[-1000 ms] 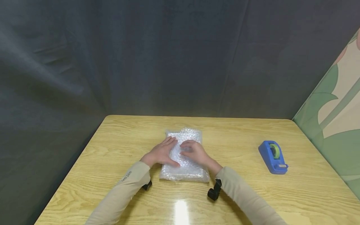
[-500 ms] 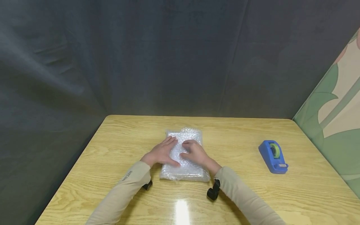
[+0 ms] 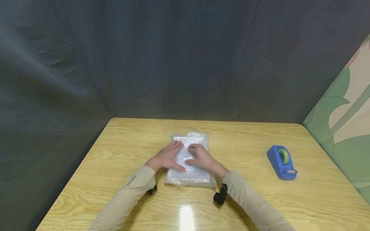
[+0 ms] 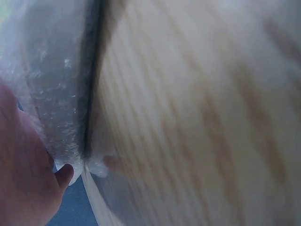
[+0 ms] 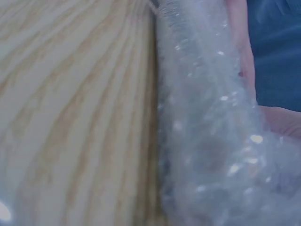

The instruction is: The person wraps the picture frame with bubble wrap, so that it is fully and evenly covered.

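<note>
A flat parcel in clear bubble wrap lies on the table in the head view. My left hand rests on its left half, fingers extended and thumb spread. On the right half lies my right hand, its fingers bent, with a gap between thumb and forefinger. Whether it touches a piece of tape there is too small to tell. In the left wrist view, my left hand lies against the wrap. The right wrist view shows the parcel's wrapped side, with part of a hand behind it.
A blue tape dispenser with a green roll stands on the right of the wooden table. Dark fabric hangs behind the table, and a patterned panel borders it on the right.
The right hand's fingers have shifted slightly on the wrap and are drawn in a little. The left hand and the parcel hold their place; the head view has shifted very slightly.
</note>
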The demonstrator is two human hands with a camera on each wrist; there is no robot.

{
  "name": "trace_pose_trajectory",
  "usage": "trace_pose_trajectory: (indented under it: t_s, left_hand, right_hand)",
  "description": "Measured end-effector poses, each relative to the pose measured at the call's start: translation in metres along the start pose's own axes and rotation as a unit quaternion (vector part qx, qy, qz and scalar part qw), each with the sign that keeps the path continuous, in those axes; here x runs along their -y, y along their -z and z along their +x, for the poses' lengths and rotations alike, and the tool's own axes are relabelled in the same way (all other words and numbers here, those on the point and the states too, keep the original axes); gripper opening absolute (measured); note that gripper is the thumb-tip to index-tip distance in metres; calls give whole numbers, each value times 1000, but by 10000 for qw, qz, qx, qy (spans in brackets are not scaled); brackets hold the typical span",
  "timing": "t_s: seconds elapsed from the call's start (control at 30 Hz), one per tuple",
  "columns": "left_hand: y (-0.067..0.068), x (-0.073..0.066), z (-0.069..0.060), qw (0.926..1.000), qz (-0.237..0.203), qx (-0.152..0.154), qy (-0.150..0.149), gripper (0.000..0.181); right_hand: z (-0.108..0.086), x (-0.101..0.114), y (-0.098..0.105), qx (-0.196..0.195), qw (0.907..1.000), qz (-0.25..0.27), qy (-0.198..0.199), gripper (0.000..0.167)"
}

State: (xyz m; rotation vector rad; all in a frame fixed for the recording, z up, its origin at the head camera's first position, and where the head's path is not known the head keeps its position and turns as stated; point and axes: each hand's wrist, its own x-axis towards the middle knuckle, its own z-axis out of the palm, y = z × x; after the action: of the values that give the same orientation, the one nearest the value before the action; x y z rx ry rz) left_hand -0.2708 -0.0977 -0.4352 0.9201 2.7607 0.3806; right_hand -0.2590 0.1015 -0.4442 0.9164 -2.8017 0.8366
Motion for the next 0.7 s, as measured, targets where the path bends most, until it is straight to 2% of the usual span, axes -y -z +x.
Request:
trace_pose_trajectory:
  t_s: [0.2,0.3,0.43,0.57,0.63,0.7]
  left_hand:
    - [0,0,0,10000,-2,39,24,115]
    - [0,0,0,10000,-13,59,35,115]
    - [-1,1,1,10000,0,24,30,115]
    - [-1,0,1,10000,10,32,15,115]
    - [-1,0,0,10000,-9,51,14,116]
    - [0,0,0,10000,-8,65,34,117]
  right_hand:
    - [-1,6,7,289,9991,-148,275,62]
    - [-4,9,13,249,9995,-45,209,65]
    - [-16,10,23,-233,9992,320,70,67]
    - [-39,5,28,-760,9958,504,-37,69]
    - [-51,3,26,-930,9933,661,-189,72]
    - [-62,3,23,-1026,9879,1060,-473,74]
